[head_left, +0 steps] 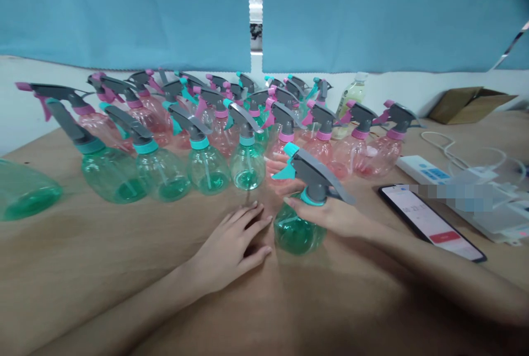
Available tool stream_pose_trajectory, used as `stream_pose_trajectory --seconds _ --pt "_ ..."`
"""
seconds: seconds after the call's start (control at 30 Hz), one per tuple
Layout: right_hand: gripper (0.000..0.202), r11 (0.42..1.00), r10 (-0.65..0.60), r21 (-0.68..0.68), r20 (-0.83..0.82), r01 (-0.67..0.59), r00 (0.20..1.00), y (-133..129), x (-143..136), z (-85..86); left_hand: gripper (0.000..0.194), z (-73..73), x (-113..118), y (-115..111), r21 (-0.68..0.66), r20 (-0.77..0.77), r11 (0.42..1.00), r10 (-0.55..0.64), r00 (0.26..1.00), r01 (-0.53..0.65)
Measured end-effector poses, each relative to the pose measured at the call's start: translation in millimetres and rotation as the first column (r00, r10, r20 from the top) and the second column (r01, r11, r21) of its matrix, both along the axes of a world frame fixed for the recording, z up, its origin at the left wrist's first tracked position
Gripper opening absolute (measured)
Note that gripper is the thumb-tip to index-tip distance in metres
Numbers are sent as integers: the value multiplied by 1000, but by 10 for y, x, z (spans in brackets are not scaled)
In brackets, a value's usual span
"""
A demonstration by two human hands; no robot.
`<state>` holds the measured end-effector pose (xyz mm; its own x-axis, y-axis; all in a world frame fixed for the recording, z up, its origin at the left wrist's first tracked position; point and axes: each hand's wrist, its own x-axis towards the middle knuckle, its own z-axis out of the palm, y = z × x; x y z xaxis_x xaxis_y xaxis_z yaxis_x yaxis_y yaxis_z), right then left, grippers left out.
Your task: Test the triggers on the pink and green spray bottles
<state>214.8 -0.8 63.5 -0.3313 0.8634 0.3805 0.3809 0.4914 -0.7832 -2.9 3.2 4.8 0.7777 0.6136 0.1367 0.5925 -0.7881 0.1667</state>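
My right hand [318,212] grips a green spray bottle [300,232] around its neck, below the turquoise collar. The bottle stands upright or nearly so, its grey and turquoise trigger head above my fingers; whether its base touches the table I cannot tell. Left of it, my left hand [239,235] lies on the wooden table with fingers stretched out and nothing held. Beyond my hands is a front row of green spray bottles [209,171] with turquoise collars. Pink spray bottles [322,149] with pink collars stand behind and to the right.
A phone [432,224] lies at the right beside a white power strip [425,171] and loose cables [450,146]. Farther back are a brown cardboard box [467,105] and a labelled drink bottle [351,97]. Another green bottle [25,190] is cut off at the left edge.
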Motion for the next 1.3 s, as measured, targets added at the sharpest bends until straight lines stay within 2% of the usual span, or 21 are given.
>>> stream_pose_trajectory --seconds 0.17,0.43,0.9,1.07,1.3 --pt "12 999 -21 37 13 21 1000 10 17 -23 51 3 -3 -12 -3 5 1000 7 1000 -6" --pt "13 1000 -7 -21 31 8 999 16 23 -39 51 -3 -6 -9 0 -2 1000 6 1000 -6" --pt "8 999 -50 -18 22 50 999 3 0 15 50 -8 -9 -5 1 16 1000 -1 1000 1" --pt "11 1000 -3 -7 42 3 999 -16 -3 81 51 -10 -9 -7 -1 10 1000 5 1000 -5" --pt "12 1000 -18 -25 6 19 1000 -42 -4 113 50 -2 -6 -8 1 -1 1000 1 1000 -1"
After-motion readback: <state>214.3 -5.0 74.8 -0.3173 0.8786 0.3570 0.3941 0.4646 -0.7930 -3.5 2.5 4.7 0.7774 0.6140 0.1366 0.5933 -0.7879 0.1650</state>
